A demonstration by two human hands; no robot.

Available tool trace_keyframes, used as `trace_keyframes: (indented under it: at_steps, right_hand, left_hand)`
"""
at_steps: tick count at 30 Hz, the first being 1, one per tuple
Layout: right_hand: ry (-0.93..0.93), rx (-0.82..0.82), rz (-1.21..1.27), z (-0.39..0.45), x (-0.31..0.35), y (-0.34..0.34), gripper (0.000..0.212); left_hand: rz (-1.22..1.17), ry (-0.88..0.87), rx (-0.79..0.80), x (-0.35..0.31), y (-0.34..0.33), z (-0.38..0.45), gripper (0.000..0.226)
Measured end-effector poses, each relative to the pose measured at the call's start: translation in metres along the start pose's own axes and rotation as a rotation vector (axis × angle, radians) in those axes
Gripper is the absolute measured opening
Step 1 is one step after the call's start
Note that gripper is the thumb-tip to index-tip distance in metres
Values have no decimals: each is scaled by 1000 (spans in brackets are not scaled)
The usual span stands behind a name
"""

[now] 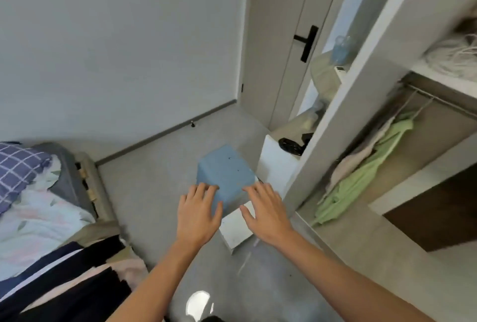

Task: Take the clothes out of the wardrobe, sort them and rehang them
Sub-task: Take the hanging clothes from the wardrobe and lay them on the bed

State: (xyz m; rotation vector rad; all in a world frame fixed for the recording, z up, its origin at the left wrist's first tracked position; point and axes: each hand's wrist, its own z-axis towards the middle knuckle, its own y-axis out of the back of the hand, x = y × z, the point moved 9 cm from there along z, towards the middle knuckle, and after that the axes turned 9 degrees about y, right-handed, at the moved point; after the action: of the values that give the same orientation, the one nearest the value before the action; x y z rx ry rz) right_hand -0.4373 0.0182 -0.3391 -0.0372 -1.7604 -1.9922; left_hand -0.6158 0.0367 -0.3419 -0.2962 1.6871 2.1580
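Observation:
My left hand (198, 212) and my right hand (268, 212) reach forward side by side, fingers spread, holding nothing. The open wardrobe (361, 68) stands at the right. On its rail (438, 99) hang a light green garment (361, 177) and a pale pink one (353, 159) on hangers. Dark navy and black clothes (64, 275) with a pink piece lie piled on the bed at the lower left. Both hands are to the left of the hanging clothes, apart from them.
A blue box-shaped stool (227, 172) stands on the floor just beyond my hands, with a white box (236, 228) beside it. The bed (46, 192) with a floral quilt and checked pillow fills the left. A closed door (284, 37) is ahead. White bedding sits on the wardrobe's upper shelf (454, 55).

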Motion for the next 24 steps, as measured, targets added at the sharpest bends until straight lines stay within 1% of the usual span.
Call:
trace_keyframes:
  at_steps: [5,8,13,18,24]
  right_hand:
    - [-208,-58,-33,-70,-78,41,47]
    - [-364,-158,-60,-113,-121,69,47]
    - [-500,-245,-60,-158,-173,99,43]
    - [-547,-258,-80,-188,-217,124,46]
    - [-554,-251,-91,-218,-268,154,43]
  left_hand:
    - [-32,-182,112,-104,-45,12,39]
    - [-24,-330,188,-165,-64,9,40]
    - [-65,-454,241,-225,-78,8,38]
    - [-56,-504,250,-281,-95,10,44]
    - [-13,-478,270,-343,-119,14,50]
